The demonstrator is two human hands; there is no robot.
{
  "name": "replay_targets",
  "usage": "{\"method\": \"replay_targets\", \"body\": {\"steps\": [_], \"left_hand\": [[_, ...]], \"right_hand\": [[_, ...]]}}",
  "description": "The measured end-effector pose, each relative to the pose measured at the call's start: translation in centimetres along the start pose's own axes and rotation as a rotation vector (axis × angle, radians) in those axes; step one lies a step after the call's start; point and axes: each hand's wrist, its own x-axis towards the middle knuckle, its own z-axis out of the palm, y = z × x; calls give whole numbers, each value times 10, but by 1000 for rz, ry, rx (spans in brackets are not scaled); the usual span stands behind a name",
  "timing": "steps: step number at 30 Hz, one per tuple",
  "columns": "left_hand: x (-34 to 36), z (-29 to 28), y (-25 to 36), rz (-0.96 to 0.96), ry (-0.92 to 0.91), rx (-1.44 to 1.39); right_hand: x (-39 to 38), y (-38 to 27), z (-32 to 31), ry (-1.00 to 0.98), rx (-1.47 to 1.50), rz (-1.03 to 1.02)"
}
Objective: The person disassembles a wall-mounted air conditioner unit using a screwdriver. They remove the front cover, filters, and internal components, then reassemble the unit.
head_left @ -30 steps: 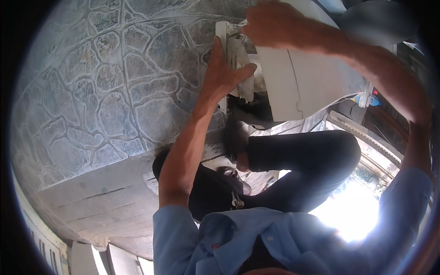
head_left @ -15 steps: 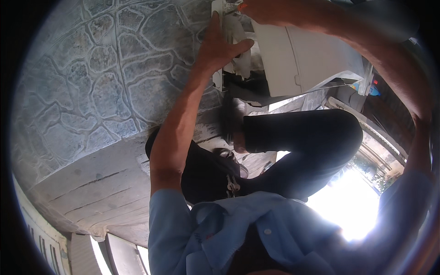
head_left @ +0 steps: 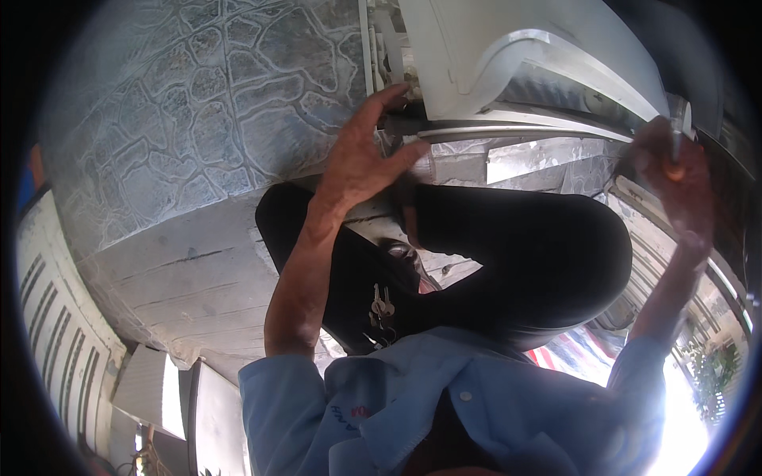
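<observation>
A large white metal housing (head_left: 468,51) with a curved recess and an open gap along its left side fills the upper middle. My left hand (head_left: 369,147) has its fingers spread beside the lower left corner of that gap, holding nothing; whether the fingertips touch the housing is unclear. Out at the housing's right corner, my right hand (head_left: 671,166) is closed on what looks like an orange-handled tool (head_left: 676,170) with a metal shaft pointing up; blur hides its tip. My crossed legs (head_left: 540,270) lie below, with keys (head_left: 381,305) hanging at the waist.
Stone-patterned paving (head_left: 198,95) spreads to the left, with a grey concrete step (head_left: 182,293) below it. A white slatted panel (head_left: 67,317) stands at the lower left. Railings and plants (head_left: 714,365) show in bright light at the lower right.
My right hand has moved from the top of the housing down and right to its corner. My left hand has come off the white side strip and opened. The view has shifted.
</observation>
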Motion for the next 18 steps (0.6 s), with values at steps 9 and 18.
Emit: {"method": "replay_targets", "body": {"steps": [9, 18], "left_hand": [[-2, 35, -20, -29, 101, -73], [-12, 59, -10, -60, 293, 7]], "right_hand": [[17, 123, 120, 277, -190, -209], [51, 119, 128, 355, -502, -405]]}}
